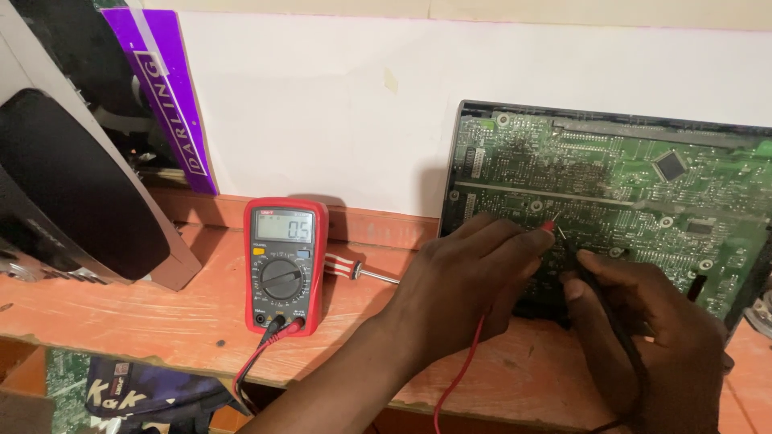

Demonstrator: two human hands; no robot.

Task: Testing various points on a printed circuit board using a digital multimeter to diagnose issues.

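A large green circuit board (611, 181) leans against the white wall on a reddish wooden bench (145, 309). My left hand (470, 277) pinches a red test probe (549, 227) with its tip on the board. My right hand (655, 333) grips a black test probe (581, 261), its tip touching the board close beside the red one. A red multimeter (284, 265) with a lit display and a round dial lies on the bench to the left; red and black leads (257, 358) run from its bottom sockets over the bench edge.
A screwdriver with a red-and-white striped handle (347, 269) lies between the multimeter and my left hand. A dark device with a grey frame (72, 201) leans at the far left, a purple strip (165, 96) behind it. A dark printed bag (153, 394) sits below the bench.
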